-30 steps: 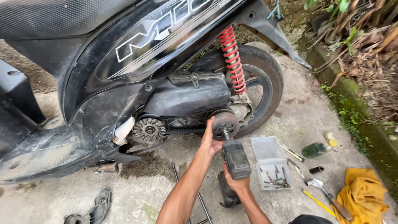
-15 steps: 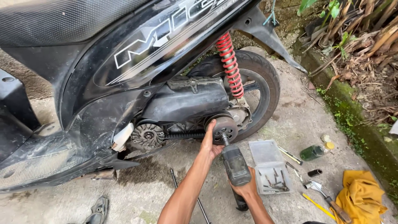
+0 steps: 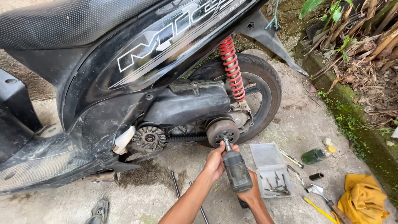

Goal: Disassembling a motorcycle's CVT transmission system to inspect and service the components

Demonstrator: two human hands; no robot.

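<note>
Scooter [image 3: 137, 70]: black, seen from the side; its front end runs off the left edge and the seat is cut by the top edge.
Drive side: cover off, showing a finned front pulley [image 3: 148, 139], a belt [image 3: 186, 139] and a round rear clutch drum [image 3: 222, 130] beside the rear wheel [image 3: 265, 89].
Shock: a red coil spring [image 3: 230, 68] stands above the drum; its upper end is hidden under the body panel.
Impact wrench [image 3: 236, 170]: dark, dusty power tool, its socket end set against the middle of the clutch drum; the lower grip is hidden by the wrist and fingers.
Left hand [image 3: 216, 161]: curled around the front of the tool just behind the socket, thumb and fingers closed on it.
Right hand [image 3: 250, 194]: wrapped about the tool's rear grip; fingertips are out of sight, and the forearm is cut by the bottom edge.
Clear plastic case [image 3: 271, 168]: open on the concrete floor [image 3: 306, 124] just right of the tool, small bits inside, too small to tell apart.
Small things: a green bottle [image 3: 314, 156] and a short black socket [image 3: 316, 176] lie right of the case.
Yellow cloth [image 3: 364, 199]: crumpled at the lower right corner, partly cut off; a tool with a wooden handle [image 3: 327, 201] lies beside it.
Metal rods [image 3: 176, 184]: two thin ones on the floor under the left forearm, their lower ends hidden.
Verge: mossy kerb [image 3: 352, 120] and dry leaves at right.
</note>
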